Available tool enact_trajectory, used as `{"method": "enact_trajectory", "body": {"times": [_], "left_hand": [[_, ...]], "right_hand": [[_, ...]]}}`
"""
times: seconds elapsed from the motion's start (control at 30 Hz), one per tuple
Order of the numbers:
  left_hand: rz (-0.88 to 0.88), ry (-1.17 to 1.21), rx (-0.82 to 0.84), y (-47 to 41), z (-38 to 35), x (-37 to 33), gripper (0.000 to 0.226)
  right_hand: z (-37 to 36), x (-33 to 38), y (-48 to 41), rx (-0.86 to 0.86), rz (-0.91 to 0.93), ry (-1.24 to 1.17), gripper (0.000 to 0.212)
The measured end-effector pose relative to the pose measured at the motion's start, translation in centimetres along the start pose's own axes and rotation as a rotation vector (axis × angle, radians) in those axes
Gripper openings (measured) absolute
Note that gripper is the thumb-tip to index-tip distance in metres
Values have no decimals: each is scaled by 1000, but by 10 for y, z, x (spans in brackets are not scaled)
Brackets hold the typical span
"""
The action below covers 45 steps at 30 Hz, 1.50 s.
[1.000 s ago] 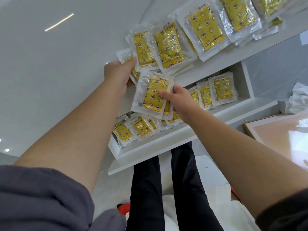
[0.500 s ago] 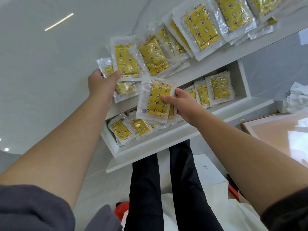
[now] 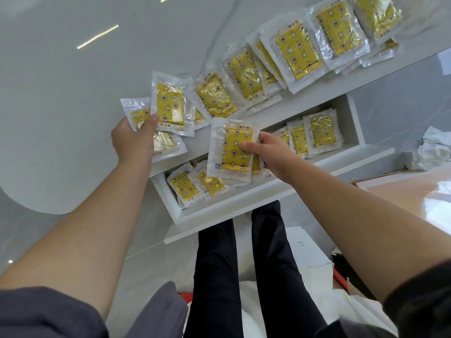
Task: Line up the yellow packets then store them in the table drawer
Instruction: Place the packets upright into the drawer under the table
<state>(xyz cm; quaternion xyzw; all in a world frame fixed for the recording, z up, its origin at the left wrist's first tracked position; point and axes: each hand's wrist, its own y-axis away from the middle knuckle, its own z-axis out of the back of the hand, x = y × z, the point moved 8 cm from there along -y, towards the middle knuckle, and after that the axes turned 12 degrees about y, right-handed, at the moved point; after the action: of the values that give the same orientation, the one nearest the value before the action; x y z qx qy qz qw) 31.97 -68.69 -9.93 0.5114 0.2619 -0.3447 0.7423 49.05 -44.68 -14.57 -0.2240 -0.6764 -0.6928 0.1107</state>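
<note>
A glossy white table top (image 3: 61, 106) fills the upper left, with a strip of ceiling light reflected (image 3: 97, 36) in it. Along its near edge runs an overlapping row of yellow packets (image 3: 296, 53), each clear-wrapped and printed with stars and moons. Below the edge, the white table drawer (image 3: 219, 208) stands pulled open, with more drawer packets (image 3: 321, 134) lying in it at both ends. To the right sit a crumpled white cloth (image 3: 434, 150) and a pale orange board (image 3: 402, 191). The person's black trousers (image 3: 214, 276) show below the drawer.

The left hand (image 3: 133, 140) is at the left end of the row, with its thumb pressed on the end packet (image 3: 136, 113). The other fingers seem to curl beneath it, though the hand hides them. The right hand (image 3: 271, 152) pinches a held packet (image 3: 231, 150) upright over the open drawer, thumb on its yellow face and forefinger at its top corner.

A second ago the left hand was close beside the held packet. It has since drawn away to the left along the table edge and is now well apart from it. The packets at that end of the row, bunched before, now lie fanned out with more of each face showing. The right hand keeps its packet over the drawer in much the same place.
</note>
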Motion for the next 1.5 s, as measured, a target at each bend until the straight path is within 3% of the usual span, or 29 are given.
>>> {"method": "enact_trajectory", "body": {"times": [0.23, 0.37, 0.5, 0.67, 0.9, 1.0, 1.13, 1.27, 1.5], "left_hand": [[-90, 98, 30, 27, 15, -41, 10], [-28, 94, 172, 52, 0, -44, 4], [158, -50, 394, 76, -39, 4, 8], [378, -227, 543, 110, -92, 99, 5], [567, -142, 342, 94, -129, 188, 12], [558, -154, 290, 79, -150, 206, 20], [473, -279, 339, 70, -182, 218, 46], [385, -398, 306, 71, -185, 228, 50], [411, -358, 83, 58, -114, 228, 51]], "right_hand": [[-2, 7, 16, -7, -32, -9, 21], [6, 2, 28, -24, -88, 49, 31], [36, -30, 21, -44, -204, 249, 97], [95, -64, 12, -199, -309, 299, 75], [171, -83, -23, -406, -250, 425, 68], [187, -84, -39, -464, -222, 429, 62], [180, -87, -58, -337, -167, 415, 70], [168, -87, -70, -209, -132, 583, 87], [154, -70, -72, -108, -87, 658, 63]]}}
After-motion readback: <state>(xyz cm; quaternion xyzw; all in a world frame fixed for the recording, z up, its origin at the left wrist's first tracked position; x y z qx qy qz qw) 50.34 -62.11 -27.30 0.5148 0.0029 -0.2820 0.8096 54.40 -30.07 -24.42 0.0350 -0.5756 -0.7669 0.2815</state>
